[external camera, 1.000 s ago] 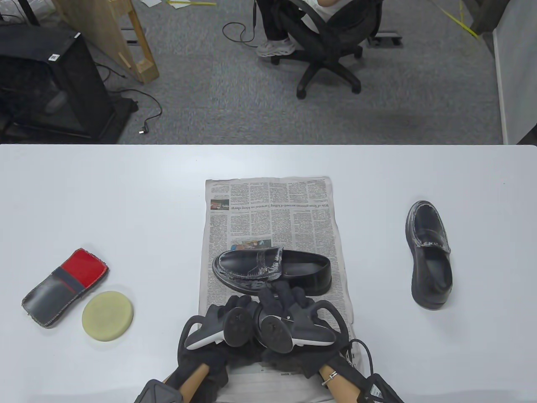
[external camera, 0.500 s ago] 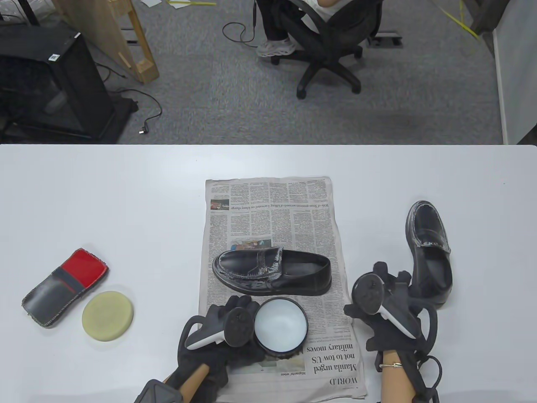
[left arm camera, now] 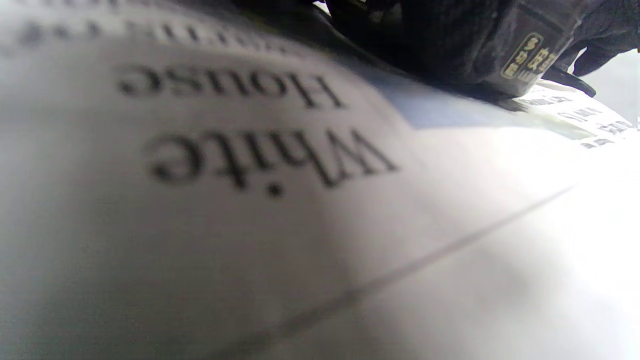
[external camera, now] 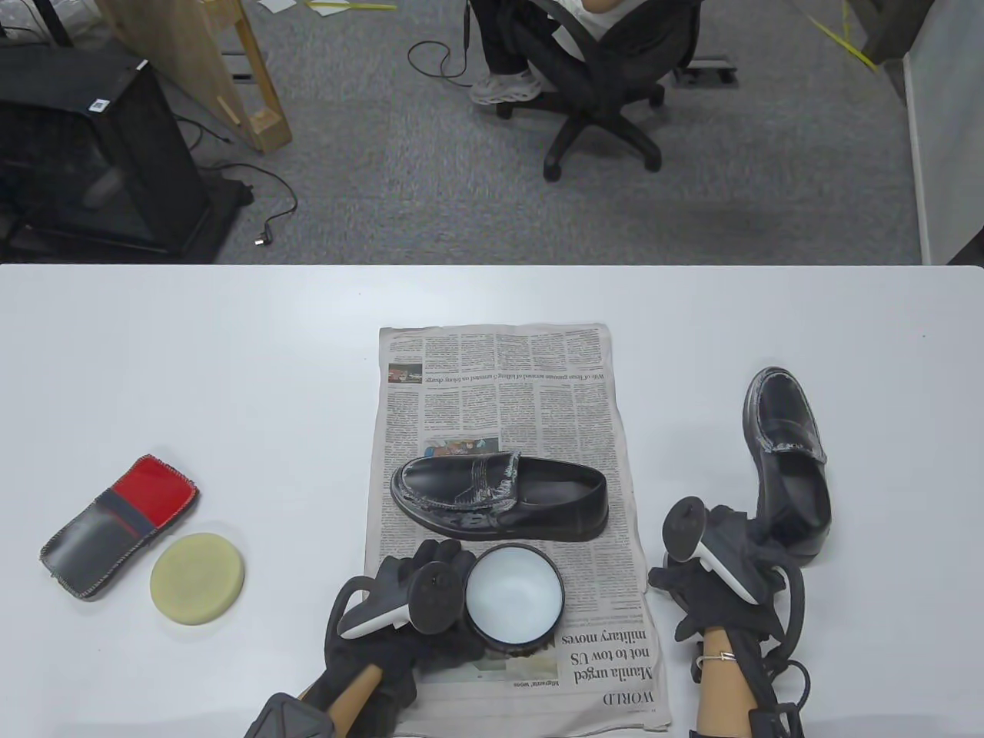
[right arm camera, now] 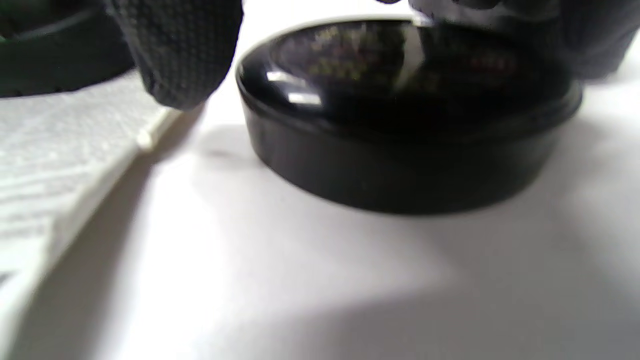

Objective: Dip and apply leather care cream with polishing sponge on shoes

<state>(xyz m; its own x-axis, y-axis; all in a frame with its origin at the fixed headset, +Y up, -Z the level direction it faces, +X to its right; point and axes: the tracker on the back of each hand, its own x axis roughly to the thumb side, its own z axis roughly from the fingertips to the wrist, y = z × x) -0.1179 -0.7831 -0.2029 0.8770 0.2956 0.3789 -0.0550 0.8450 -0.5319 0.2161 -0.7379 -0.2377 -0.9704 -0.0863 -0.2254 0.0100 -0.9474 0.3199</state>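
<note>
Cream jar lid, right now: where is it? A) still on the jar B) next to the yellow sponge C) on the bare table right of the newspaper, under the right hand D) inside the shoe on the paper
C: the jar sits open on the newspaper, and the right wrist view shows the black lid on the white table under the right hand.

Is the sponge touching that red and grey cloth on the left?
Touching. The table view shows the sponge edge meeting the red and grey cloth with no table showing between them.
</note>
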